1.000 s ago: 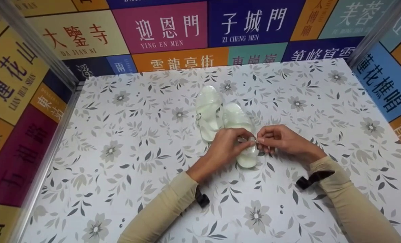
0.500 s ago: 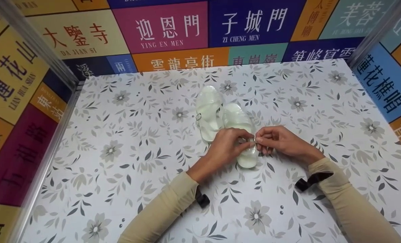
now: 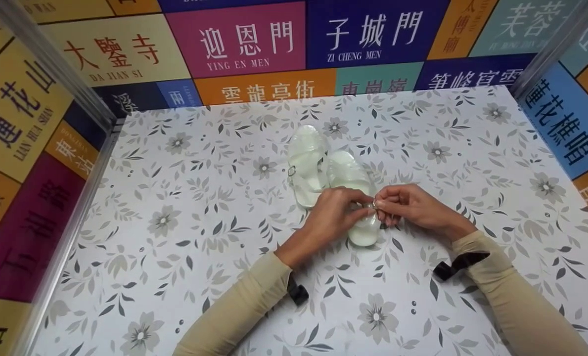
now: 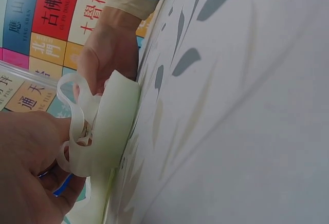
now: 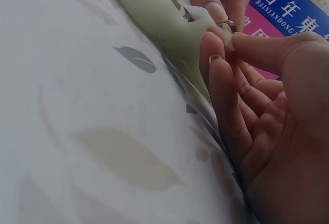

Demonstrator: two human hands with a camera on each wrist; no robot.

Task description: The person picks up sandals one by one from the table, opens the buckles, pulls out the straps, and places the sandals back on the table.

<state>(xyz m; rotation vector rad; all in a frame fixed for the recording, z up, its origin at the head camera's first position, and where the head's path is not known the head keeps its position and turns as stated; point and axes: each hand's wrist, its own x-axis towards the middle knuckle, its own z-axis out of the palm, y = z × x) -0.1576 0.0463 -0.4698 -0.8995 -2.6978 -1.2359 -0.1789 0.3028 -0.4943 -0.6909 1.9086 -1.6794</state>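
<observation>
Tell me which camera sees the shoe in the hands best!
The head view: it shows the shoe from toe to heel, though the left hand covers some. The left wrist view shows only part, close up; the right wrist view cuts it off.

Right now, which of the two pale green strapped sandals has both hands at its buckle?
The nearer sandal, on the right: left hand and right hand pinch its strap. The farther sandal, on the left, shows its metal buckle uncovered.
</observation>
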